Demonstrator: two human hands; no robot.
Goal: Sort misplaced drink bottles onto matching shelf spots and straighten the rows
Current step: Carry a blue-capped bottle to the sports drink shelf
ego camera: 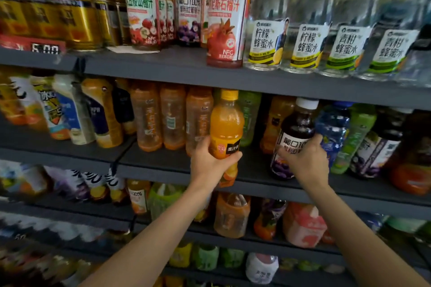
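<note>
At the middle shelf (245,171), left hand (210,163) gripped an orange juice bottle (226,123); right hand (305,161), fingers curled, held a dark grape juice bottle (296,128).

On the middle shelf (256,170), a bare gap lies between the orange bottle (226,123) and the dark bottle (295,133); packed rows block behind.
</note>
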